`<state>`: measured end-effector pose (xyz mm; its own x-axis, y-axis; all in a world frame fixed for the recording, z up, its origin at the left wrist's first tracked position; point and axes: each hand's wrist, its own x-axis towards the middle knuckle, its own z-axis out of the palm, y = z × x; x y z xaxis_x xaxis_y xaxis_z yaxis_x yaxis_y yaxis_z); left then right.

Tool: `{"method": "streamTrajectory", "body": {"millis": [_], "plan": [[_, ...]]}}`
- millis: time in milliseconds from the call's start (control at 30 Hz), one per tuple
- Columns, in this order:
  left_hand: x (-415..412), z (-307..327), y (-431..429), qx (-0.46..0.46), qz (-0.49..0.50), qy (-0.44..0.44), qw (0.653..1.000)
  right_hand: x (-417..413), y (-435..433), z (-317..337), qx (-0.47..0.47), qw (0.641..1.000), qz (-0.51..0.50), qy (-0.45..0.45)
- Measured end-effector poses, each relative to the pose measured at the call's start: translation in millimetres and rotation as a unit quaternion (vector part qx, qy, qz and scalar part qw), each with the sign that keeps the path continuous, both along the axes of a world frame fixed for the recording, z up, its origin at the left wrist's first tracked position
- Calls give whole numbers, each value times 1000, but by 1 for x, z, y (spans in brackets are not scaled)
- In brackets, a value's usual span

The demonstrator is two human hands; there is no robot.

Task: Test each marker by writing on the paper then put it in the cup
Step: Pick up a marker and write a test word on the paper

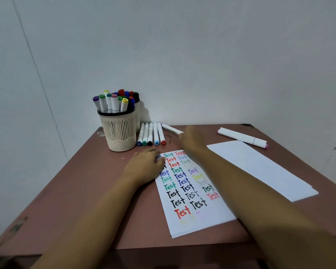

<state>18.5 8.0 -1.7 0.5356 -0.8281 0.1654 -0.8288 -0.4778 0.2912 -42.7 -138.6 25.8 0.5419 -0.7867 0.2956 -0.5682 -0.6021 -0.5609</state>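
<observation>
Reaching across the paper, the right hand is blurred, its fingertips at the near end of a white marker; whether they grip it cannot be told. Just left of those fingers lie five capped markers in a row, with the full cup beyond. The left hand rests with relaxed fingers on the paper's far corner
</observation>
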Motion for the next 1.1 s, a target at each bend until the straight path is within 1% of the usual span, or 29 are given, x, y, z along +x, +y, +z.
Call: {"method": "streamTrajectory", "body": {"millis": [133,200,267,333,400,467,533,567,600,667,700,733,767,867,967,1100], "plan": [[2,-3,-1,-67,2,38,997,-25,-13,11,72,989,-16,-129],[0,-2,-1,-111,10,46,993,-41,-10,16,119,971,-9,-205],[-2,-1,1,-160,8,26,987,-60,-1,21,162,952,18,-260],[-6,0,4,-214,-28,-12,976,-79,13,25,181,941,44,-282],[-10,1,6,-242,-83,-44,966,-95,25,28,186,935,69,-293],[-13,0,6,-238,-119,-60,962,-104,33,26,184,932,80,-302],[-16,1,5,-202,-125,-60,969,-108,39,20,199,919,75,-331],[-17,1,5,-179,-124,-64,974,-108,41,16,228,901,75,-361],[-18,1,5,-161,-125,-69,976,-108,42,12,274,873,79,-396],[-19,1,5,-154,-123,-76,977,-106,43,8,384,802,99,-447],[-20,2,6,-160,-119,-77,977,-105,44,6,429,777,111,-446],[-22,2,7,-173,-116,-78,975,-103,46,4,460,767,125,-428],[-23,3,7,-183,-116,-81,973,-102,48,1,474,771,142,-401],[-29,4,7,-204,-139,-109,963,-97,53,-6,440,818,181,-322],[-34,4,7,-205,-159,-138,956,-95,54,-8,402,838,189,-316],[-37,5,7,-216,-158,-133,954,-97,52,-10,369,853,202,-310]]}}
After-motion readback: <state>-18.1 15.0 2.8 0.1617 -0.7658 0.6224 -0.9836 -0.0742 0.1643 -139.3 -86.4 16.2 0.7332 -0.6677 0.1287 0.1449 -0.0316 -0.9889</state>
